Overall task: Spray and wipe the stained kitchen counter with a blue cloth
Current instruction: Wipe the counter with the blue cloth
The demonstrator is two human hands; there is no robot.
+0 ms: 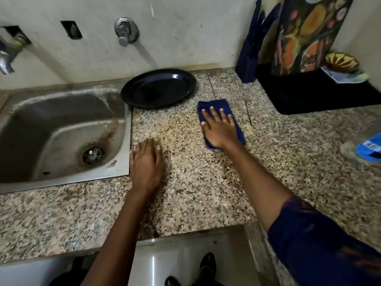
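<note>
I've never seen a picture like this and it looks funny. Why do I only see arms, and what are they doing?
The camera sits on a person's head and looks down, so you see only their arms. There is no machine here, just two bare hands. The right hand lies flat on a blue cloth, pressing it onto the speckled counter. The left hand rests flat on the counter beside the metal sink and holds nothing. A brownish stain shows between the hands. Behind them lies a black plate. At the far right edge is something blue and blurry that I cannot make out.
</note>
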